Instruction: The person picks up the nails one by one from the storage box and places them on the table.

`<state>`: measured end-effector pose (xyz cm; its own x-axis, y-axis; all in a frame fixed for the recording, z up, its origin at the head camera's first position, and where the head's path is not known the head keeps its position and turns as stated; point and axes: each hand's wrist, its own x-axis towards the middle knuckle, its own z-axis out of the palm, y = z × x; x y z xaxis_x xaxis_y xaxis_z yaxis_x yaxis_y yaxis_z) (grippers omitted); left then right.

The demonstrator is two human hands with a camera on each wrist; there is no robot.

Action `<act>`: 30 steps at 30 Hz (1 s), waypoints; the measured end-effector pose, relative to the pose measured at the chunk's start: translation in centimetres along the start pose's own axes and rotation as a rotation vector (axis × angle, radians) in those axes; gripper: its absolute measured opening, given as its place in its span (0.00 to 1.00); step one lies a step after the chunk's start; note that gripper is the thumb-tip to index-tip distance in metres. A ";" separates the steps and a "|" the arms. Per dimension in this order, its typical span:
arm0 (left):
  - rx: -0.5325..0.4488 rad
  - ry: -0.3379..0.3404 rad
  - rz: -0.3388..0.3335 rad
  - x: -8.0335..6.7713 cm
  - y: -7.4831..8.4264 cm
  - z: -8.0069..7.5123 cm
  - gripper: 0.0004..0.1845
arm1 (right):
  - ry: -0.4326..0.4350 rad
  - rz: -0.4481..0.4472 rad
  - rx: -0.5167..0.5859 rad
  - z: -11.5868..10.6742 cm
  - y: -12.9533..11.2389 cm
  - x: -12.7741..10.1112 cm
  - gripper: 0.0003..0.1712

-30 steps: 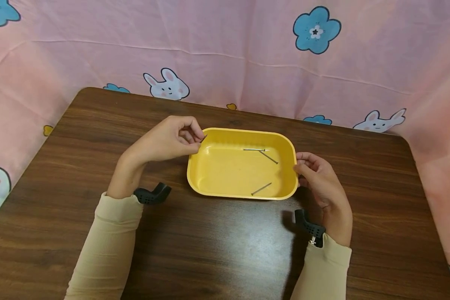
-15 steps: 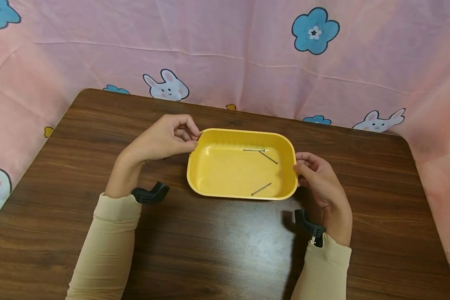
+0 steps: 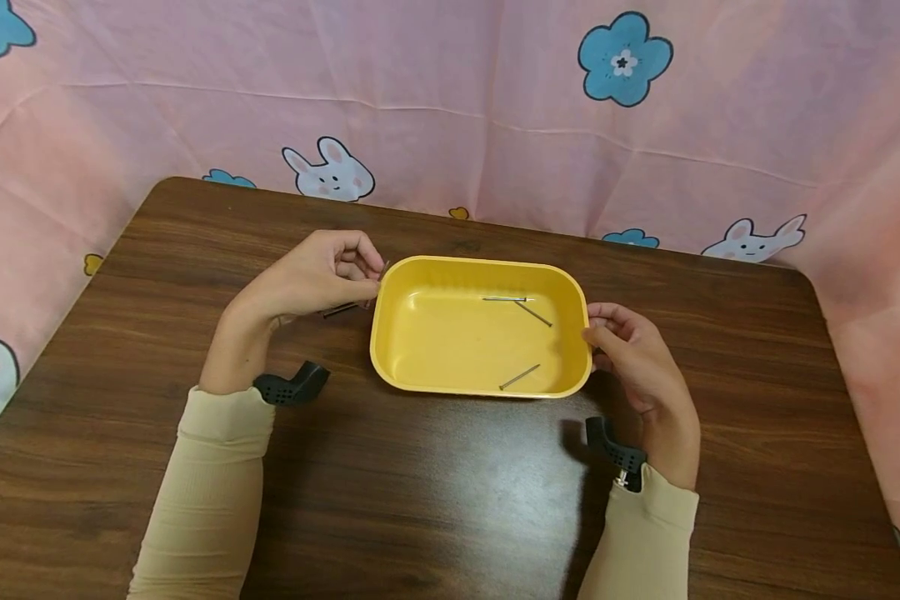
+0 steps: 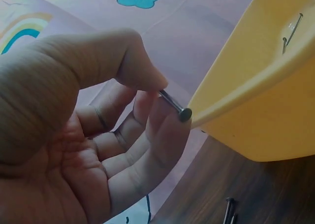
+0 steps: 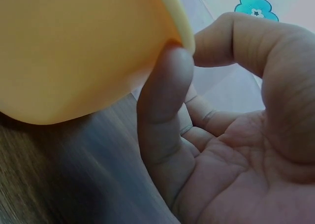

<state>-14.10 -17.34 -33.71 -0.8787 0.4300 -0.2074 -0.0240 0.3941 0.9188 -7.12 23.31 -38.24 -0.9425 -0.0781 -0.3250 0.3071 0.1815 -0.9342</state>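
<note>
My left hand (image 3: 318, 271) pinches a nail (image 4: 174, 105) between thumb and fingertips, its flat head sticking out, right beside the left rim of a yellow plastic tray (image 3: 476, 392). At the tray's right end my right hand (image 3: 637, 354) grips the rim between thumb and fingers. Inside the tray, toward its right half, lie a nail (image 3: 519, 377) near the front and two crossing nails (image 3: 534, 313) farther back. On the table below my left hand are more nails (image 4: 229, 210), partly hidden by that hand in the head view.
A dark wood-grain table (image 3: 435, 500) lies under everything. Behind its back edge hangs a pink cloth (image 3: 435, 100) with rabbits and flowers. A black wrist mount (image 3: 292, 385) juts from the left sleeve and another black mount (image 3: 615, 450) from the right.
My left hand has drawn back leftward from over the tray's rim with the nail still pinched, and nails on the table beneath it have come into sight. The right hand keeps its grip.
</note>
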 end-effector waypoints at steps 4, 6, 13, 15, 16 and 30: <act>0.007 -0.005 -0.021 0.0 -0.1 -0.2 0.12 | -0.001 0.002 0.000 0.0 -0.1 0.0 0.19; 0.006 -0.012 -0.027 0.0 -0.2 -0.3 0.12 | 0.001 0.003 -0.005 0.0 -0.2 0.0 0.19; 0.037 -0.026 -0.047 0.1 -0.6 -0.6 0.10 | 0.008 0.011 -0.005 0.1 -0.4 0.0 0.19; 0.052 -0.027 -0.054 0.1 -0.7 -0.6 0.10 | 0.009 0.012 0.004 0.1 -0.4 0.0 0.19; 0.058 -0.029 -0.058 0.1 -0.7 -0.7 0.11 | 0.010 0.013 0.008 0.1 -0.3 0.0 0.18; 0.113 -0.032 -0.158 0.1 -0.9 -0.6 0.13 | -0.001 0.017 0.021 0.0 -0.3 -0.1 0.19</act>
<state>-14.40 -18.12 -34.34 -0.8527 0.3803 -0.3582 -0.1052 0.5466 0.8308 -7.08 23.24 -37.91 -0.9369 -0.0761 -0.3413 0.3261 0.1626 -0.9313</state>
